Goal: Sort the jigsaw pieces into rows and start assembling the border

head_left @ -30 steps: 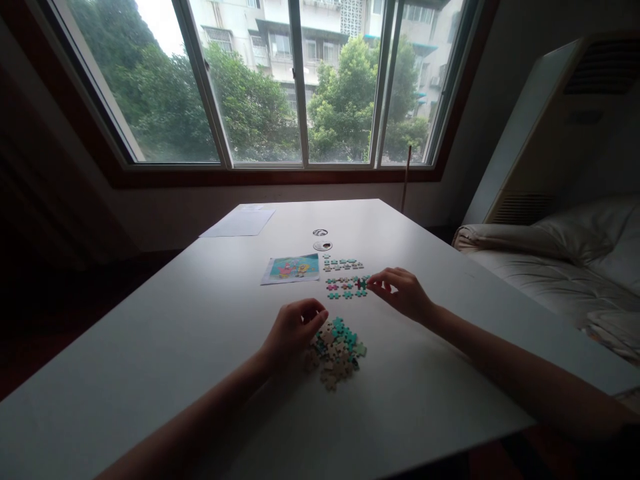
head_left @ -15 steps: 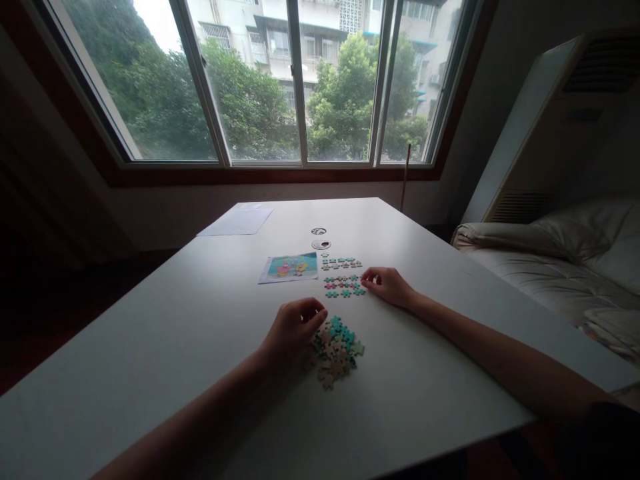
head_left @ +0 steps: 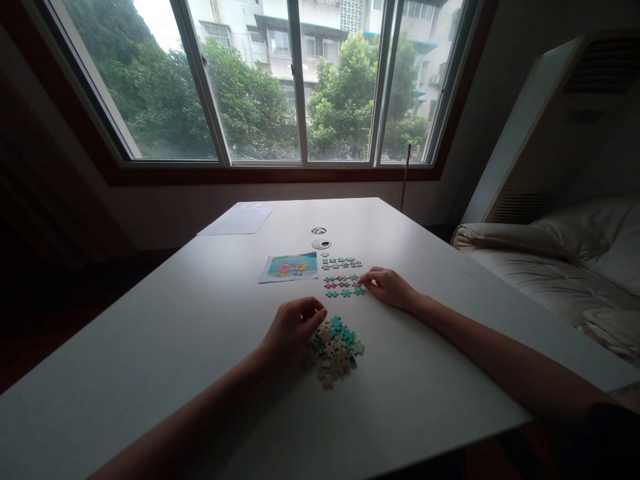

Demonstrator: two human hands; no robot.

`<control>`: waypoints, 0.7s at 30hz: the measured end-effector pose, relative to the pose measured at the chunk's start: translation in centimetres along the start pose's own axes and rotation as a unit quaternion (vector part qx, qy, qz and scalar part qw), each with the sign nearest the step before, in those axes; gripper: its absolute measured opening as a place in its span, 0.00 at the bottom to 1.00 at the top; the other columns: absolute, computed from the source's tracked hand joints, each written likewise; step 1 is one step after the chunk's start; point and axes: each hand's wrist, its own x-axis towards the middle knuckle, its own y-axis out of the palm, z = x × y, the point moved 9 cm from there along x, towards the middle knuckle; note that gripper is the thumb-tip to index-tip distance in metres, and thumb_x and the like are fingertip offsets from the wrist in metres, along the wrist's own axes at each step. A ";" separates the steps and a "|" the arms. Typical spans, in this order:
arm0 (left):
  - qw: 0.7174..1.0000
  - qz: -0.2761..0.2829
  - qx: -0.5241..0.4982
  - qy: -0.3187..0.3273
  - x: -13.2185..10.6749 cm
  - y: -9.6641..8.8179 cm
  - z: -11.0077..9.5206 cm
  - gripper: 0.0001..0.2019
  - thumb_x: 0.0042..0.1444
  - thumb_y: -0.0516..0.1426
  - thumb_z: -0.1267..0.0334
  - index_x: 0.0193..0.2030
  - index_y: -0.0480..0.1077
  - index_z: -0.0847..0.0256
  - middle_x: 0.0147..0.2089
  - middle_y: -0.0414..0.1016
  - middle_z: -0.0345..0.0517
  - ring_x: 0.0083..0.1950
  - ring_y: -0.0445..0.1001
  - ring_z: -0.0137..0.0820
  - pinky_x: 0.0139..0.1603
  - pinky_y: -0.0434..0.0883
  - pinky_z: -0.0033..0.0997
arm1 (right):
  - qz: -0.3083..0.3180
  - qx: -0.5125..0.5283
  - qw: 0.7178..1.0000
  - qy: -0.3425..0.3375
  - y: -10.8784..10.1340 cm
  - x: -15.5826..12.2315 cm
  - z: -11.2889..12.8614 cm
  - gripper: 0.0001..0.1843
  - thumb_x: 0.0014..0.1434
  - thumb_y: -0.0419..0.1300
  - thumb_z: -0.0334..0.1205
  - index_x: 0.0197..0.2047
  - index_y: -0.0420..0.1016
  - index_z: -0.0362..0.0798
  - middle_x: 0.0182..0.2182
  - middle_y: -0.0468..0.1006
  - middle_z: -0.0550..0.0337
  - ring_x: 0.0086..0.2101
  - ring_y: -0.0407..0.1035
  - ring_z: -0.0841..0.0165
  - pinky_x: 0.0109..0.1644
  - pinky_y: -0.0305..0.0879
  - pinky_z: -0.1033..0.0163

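A loose heap of teal and tan jigsaw puzzle pieces (head_left: 334, 350) lies on the white table (head_left: 190, 347). My left hand (head_left: 297, 323) hovers at the heap's upper left edge, thumb and fingers curled together. Whatever might be between those fingertips is hidden. Farther off, several rows of puzzle pieces (head_left: 345, 293) are laid out flat. My right hand (head_left: 387, 287) rests at the right end of these rows, its fingertips closed on a puzzle piece (head_left: 359, 285) there. Left of the rows is a picture sheet (head_left: 293, 267) with colourful cartoon figures on a blue background.
Beyond the rows lie two round flat items (head_left: 321, 245), one behind the other. White paper (head_left: 237, 221) sits at the table's far left corner. A pale padded sofa (head_left: 530, 257) stands along the right side, and a wide window (head_left: 300, 87) is behind the table.
My right hand has shifted slightly left, its fingers extending onto the end piece of a row. My left hand is almost still beside the heap.
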 end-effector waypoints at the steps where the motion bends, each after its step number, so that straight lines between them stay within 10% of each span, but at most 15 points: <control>1: 1.000 -0.001 0.002 0.003 0.0 -0.1 -0.1 0.10 0.53 0.52 0.62 0.27 0.70 0.64 0.20 0.64 0.36 0.23 0.60 0.24 0.24 0.58 0.22 | -0.005 0.001 1.000 -0.002 -0.3 -0.1 0.4 0.11 0.56 0.53 0.35 0.38 0.75 0.48 0.32 0.73 0.58 0.26 0.62 0.74 0.33 0.59 0.68; 11: 0.999 -0.009 0.026 0.024 0.0 -0.6 -0.6 0.09 0.52 0.53 0.63 0.26 0.70 0.64 0.19 0.63 0.35 0.22 0.60 0.23 0.24 0.58 0.22 | 0.211 0.034 0.973 -0.087 1.2 -3.8 9.0 0.17 0.47 0.61 0.52 0.33 0.72 0.46 0.28 0.71 0.61 0.26 0.62 0.75 0.28 0.55 0.70; 21: 0.999 0.000 0.027 0.020 -0.1 -0.4 -1.1 0.09 0.52 0.52 0.63 0.26 0.69 0.64 0.19 0.63 0.35 0.22 0.59 0.23 0.24 0.57 0.21 | 0.297 0.106 0.948 -0.051 1.9 -4.2 8.8 0.14 0.46 0.64 0.45 0.33 0.72 0.44 0.27 0.69 0.63 0.27 0.61 0.74 0.29 0.56 0.71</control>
